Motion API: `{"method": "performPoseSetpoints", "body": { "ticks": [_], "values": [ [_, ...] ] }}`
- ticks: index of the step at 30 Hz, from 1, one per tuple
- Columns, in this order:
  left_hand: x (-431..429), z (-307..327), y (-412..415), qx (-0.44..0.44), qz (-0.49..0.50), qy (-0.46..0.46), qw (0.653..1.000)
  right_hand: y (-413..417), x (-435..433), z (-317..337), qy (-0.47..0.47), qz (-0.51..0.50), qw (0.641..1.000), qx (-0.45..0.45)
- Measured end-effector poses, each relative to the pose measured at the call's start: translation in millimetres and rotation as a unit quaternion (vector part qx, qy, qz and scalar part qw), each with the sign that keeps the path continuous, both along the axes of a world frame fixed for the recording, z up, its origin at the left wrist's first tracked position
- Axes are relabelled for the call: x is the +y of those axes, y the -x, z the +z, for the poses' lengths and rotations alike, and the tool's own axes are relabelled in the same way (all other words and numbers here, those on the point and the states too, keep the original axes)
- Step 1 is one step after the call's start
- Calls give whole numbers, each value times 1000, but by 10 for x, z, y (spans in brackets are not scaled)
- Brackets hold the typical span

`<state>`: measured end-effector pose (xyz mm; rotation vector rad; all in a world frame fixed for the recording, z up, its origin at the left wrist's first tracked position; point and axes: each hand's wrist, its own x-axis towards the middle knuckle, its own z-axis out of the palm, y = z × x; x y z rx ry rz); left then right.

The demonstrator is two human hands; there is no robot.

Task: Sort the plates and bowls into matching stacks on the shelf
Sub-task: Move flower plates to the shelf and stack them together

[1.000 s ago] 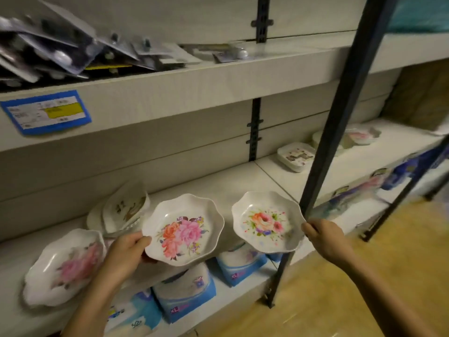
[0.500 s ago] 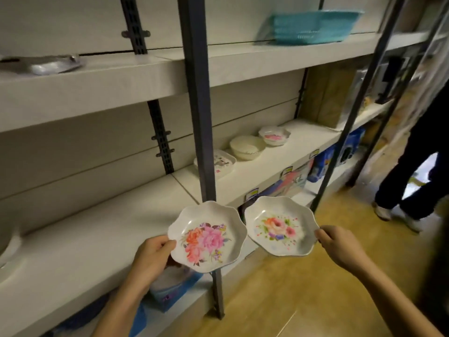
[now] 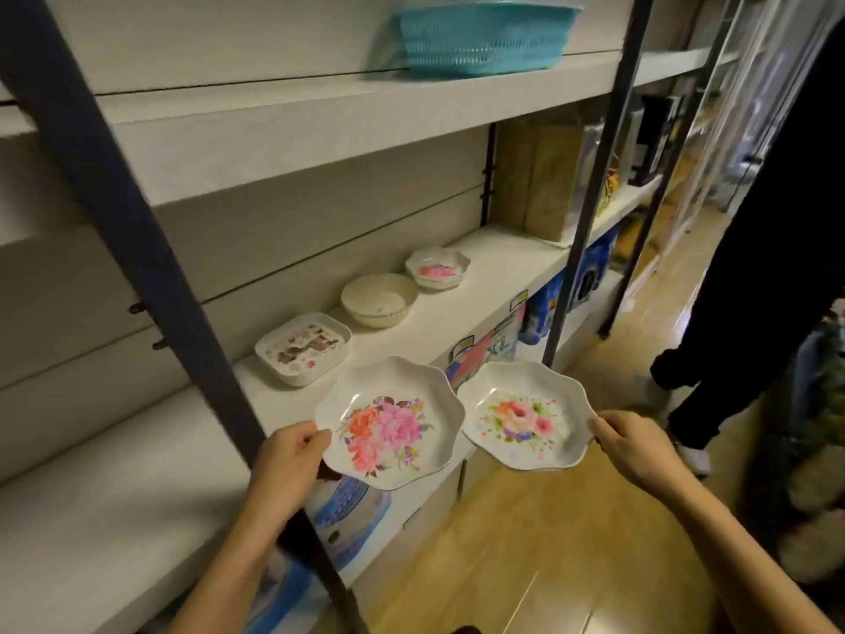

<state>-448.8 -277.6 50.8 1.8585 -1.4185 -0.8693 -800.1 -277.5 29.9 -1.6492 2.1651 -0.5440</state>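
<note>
Obs. 1: 2 scalloped plates are held in the air, side by side, in front of the middle shelf. Their rims are almost touching.

Obs. 2: The left hand pinches the left rim of the large-bloom plate, thumb on top and fingers curled beneath. The right hand pinches the right rim of the small-bouquet plate in the same way. The 2 prints differ, so I judge they belong to separate stacks.

Obs. 3: The relation that matters is where the shelf row lies. 3 groups sit ahead of and beyond the hands: a stack of square plates, a cream bowl and a scalloped floral dish. The row's long axis runs along the shelf, from near-left to far-right.
- The left hand is nearer the square stack.
- The right hand is nearer the scalloped floral dish at the far end.
- A dark upright post stands to the left of the left arm.

Obs. 4: Both held plates are near-round, with no marked long axis. Their faces tilt up toward the holder, with the far rims toward the shelf.

Note: The far dish shows a pink print, but it is too blurred to match to either plate.
</note>
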Motion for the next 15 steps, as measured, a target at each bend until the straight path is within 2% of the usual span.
{"method": "performPoseSetpoints", "body": {
  "ticks": [7, 15],
  "values": [
    [-922, -15, 373, -33, 15, 33, 999, 414, -1045, -19, -2, -6, 1000, -5],
    [-1621, 217, 729, 37, 68, 9, 997, 755, -2022, 59, -16, 18, 998, -53]
  ]
}}
